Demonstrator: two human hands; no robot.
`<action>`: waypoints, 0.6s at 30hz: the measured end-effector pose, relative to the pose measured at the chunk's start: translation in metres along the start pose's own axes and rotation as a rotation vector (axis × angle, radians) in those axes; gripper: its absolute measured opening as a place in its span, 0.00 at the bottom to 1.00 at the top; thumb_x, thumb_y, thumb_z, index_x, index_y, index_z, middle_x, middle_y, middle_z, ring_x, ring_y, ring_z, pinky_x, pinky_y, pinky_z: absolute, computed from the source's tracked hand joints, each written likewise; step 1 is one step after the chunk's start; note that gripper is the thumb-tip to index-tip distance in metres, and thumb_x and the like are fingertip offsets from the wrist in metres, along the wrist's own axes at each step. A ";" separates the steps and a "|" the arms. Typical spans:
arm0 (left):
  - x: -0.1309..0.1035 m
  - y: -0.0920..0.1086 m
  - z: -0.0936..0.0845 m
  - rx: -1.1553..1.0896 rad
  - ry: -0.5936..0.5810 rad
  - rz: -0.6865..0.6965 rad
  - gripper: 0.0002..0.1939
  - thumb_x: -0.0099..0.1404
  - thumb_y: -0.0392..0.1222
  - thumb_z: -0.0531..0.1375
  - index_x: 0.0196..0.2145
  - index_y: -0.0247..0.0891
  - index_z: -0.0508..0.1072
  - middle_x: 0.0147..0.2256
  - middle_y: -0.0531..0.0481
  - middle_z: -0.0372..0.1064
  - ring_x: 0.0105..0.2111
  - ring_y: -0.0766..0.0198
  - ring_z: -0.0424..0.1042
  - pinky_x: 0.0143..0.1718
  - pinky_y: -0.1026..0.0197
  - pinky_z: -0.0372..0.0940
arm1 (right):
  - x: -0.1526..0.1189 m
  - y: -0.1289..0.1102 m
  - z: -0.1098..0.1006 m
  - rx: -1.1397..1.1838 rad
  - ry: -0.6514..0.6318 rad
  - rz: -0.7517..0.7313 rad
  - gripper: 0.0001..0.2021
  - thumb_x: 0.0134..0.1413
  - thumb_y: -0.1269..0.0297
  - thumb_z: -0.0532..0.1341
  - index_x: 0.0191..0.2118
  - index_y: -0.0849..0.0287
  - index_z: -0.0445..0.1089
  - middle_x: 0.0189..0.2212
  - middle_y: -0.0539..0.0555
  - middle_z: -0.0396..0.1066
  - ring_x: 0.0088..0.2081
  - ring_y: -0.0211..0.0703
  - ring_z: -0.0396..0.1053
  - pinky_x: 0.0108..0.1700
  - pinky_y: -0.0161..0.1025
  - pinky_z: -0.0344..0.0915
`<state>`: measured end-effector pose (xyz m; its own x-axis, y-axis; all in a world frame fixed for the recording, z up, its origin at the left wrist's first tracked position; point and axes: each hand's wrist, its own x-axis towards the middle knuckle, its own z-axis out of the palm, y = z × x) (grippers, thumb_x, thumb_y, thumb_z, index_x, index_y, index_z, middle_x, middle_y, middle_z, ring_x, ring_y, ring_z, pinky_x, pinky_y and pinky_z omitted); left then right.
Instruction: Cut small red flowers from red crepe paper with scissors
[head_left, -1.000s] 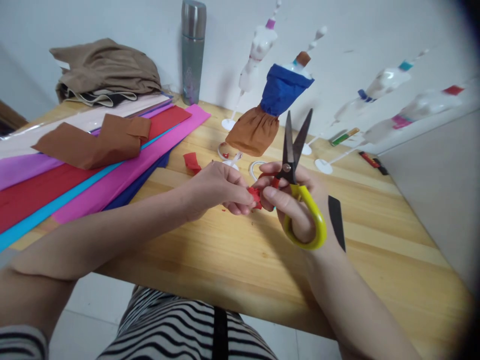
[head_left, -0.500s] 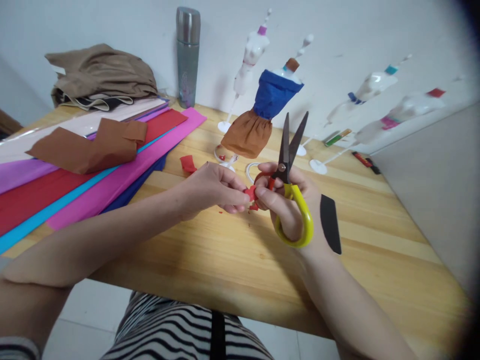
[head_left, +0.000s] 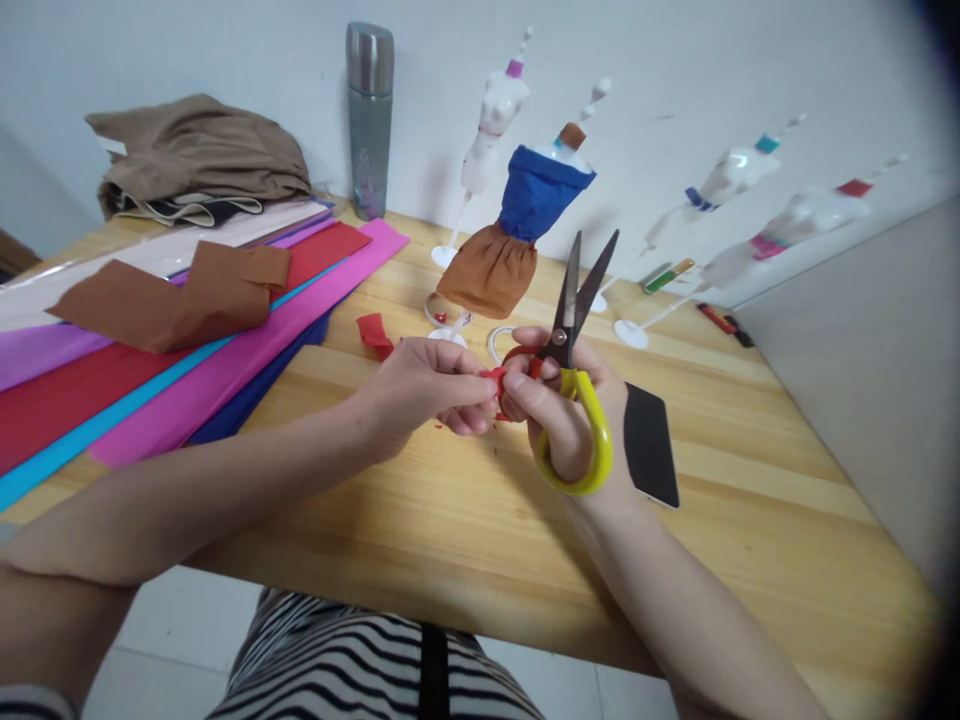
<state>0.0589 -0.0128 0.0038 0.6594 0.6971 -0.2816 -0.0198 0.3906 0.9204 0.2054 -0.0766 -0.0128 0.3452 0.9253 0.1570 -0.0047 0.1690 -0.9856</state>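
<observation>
The left hand (head_left: pixel 420 390) and right hand (head_left: pixel 555 415) are pinching a small red piece (head_left: pixel 494 377) between their fingertips; the right is also holding scissors (head_left: pixel 559 345) (blades spread apart) just beside that pinch.

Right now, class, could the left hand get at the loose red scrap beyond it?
Probably yes: no object blocks the red scrap just beyond the left hand, though that hand pinches a small red piece.

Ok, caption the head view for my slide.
Left hand and right hand pinch a red scrap, the right holding open scissors, near a mannequin in blue top and brown skirt.
</observation>
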 end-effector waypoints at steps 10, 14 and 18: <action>-0.003 0.016 -0.003 0.146 0.031 -0.008 0.10 0.55 0.28 0.61 0.18 0.32 0.72 0.15 0.53 0.69 0.17 0.72 0.68 0.20 0.72 0.61 | 0.003 -0.003 -0.012 -0.009 -0.114 -0.030 0.15 0.48 0.63 0.73 0.43 0.50 0.74 0.30 0.49 0.74 0.27 0.40 0.68 0.26 0.39 0.64; -0.001 0.014 -0.003 0.189 0.004 -0.005 0.09 0.55 0.29 0.61 0.18 0.33 0.72 0.15 0.53 0.69 0.17 0.71 0.68 0.20 0.71 0.62 | 0.001 -0.008 -0.006 -0.052 -0.137 -0.003 0.15 0.47 0.65 0.72 0.42 0.51 0.72 0.27 0.47 0.70 0.28 0.39 0.67 0.30 0.40 0.65; 0.000 0.013 -0.003 0.219 -0.015 -0.013 0.09 0.54 0.29 0.62 0.18 0.33 0.72 0.16 0.52 0.70 0.18 0.71 0.69 0.20 0.71 0.63 | 0.001 -0.009 -0.002 -0.074 -0.111 0.003 0.13 0.47 0.68 0.69 0.41 0.52 0.73 0.26 0.45 0.67 0.26 0.37 0.64 0.29 0.39 0.62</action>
<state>0.0564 -0.0054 0.0149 0.6695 0.6831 -0.2918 0.1516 0.2588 0.9540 0.2078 -0.0785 -0.0036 0.2394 0.9583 0.1561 0.0651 0.1445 -0.9874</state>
